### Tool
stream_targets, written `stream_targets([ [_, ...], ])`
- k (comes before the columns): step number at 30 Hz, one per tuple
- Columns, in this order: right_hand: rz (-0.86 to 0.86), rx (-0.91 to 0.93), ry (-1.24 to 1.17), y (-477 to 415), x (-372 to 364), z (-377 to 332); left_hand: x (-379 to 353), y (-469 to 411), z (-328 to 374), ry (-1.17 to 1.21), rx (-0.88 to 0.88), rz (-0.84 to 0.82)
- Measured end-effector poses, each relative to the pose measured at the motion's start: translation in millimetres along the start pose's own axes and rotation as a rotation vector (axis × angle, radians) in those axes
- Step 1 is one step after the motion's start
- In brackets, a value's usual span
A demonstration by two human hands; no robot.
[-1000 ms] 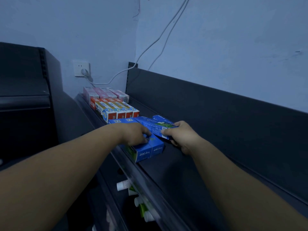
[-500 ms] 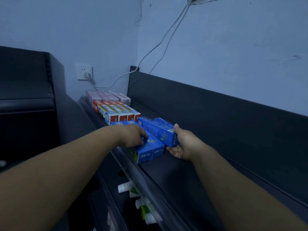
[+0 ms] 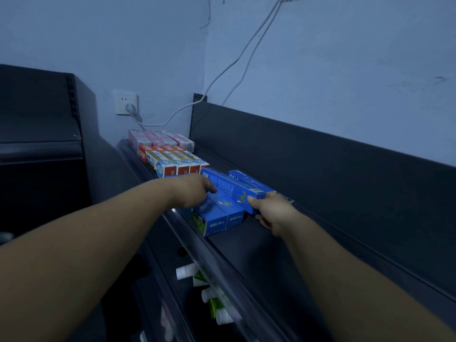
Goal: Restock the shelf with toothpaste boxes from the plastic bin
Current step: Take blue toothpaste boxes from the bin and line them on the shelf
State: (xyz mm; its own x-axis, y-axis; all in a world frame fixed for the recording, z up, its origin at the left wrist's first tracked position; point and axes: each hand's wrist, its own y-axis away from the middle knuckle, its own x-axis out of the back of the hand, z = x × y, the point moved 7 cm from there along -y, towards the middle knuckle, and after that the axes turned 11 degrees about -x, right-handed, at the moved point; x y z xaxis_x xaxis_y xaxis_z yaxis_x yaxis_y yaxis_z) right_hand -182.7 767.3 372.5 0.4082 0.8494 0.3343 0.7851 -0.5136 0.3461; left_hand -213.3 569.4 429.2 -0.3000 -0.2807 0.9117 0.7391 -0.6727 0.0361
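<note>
My right hand [image 3: 272,213] pinches the near end of a long, glossy blue toothpaste carton [image 3: 227,190], thumb on top and fingers curled beneath, holding it slantwise against the other blue boxes [image 3: 217,219], which lie flat at the front lip of the dark, matte shelf [image 3: 259,257]. My left hand [image 3: 193,191] rests on those flat boxes, but its bent fingertips are blurred, so I cannot tell whether they grip or only press. Further along sit tight rows of square-ended red-and-white cartons [image 3: 177,164] and pale pink cartons [image 3: 160,139].
</note>
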Motion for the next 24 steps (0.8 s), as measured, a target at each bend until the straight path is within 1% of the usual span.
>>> stream_targets([
  [4, 0.009, -0.003, 0.077, -3, 2, 1, 10, 1, -12, 0.087, 0.014, 0.107],
  [9, 0.01, 0.019, 0.132, -2, -4, 1, 11, 0, -22, 0.133, 0.021, 0.15],
  [12, 0.0, 0.036, 0.115, -1, -9, -2, 9, 0, -23, 0.144, 0.026, 0.15],
  [15, -0.031, -0.013, 0.092, 3, -11, -4, 9, 1, -22, 0.153, 0.02, 0.147],
  [18, 0.012, -0.046, 0.156, 0, -8, -5, 7, 2, -20, 0.148, 0.014, 0.122],
  [22, -0.013, -0.17, 0.242, 0, -7, -1, 4, 2, -16, 0.135, 0.012, 0.092],
  [24, -0.026, -0.184, 0.323, 3, -7, 0, 3, 1, -15, 0.124, 0.014, 0.082],
])
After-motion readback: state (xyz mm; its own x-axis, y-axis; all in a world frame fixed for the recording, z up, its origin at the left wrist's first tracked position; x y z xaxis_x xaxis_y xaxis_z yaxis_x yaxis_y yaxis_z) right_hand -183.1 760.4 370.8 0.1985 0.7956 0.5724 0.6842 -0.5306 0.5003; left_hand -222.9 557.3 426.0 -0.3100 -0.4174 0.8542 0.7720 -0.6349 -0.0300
